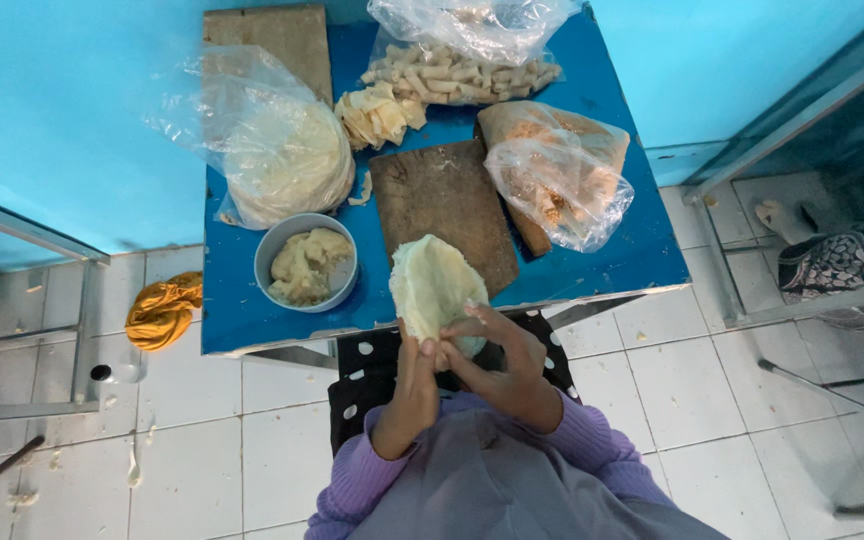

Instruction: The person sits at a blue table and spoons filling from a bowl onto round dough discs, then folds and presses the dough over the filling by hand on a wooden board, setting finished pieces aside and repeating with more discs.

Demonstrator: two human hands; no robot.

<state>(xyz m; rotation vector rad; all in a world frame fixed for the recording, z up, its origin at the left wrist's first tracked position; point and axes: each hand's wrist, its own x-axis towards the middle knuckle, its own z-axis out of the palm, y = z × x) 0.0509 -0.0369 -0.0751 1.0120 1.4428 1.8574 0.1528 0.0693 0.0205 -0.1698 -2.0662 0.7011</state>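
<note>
My left hand (415,372) and my right hand (500,352) together hold a thin pale wrapper sheet (432,283) upright over the near edge of a blue table (642,250). The fingers of both hands pinch its lower edge. Just beyond the sheet lies a dark wooden board (447,200). To the left stands a grey bowl (307,262) with a pale mashed filling. A stack of round wrappers (287,160) sits in a clear plastic bag behind the bowl.
Rolled pale sticks (462,78) and folded pieces (382,112) lie at the table's far side under plastic. A bag of crumbs (552,175) rests at the right. A yellow cloth (164,310) lies on the white tiled floor. Metal frames stand at both sides.
</note>
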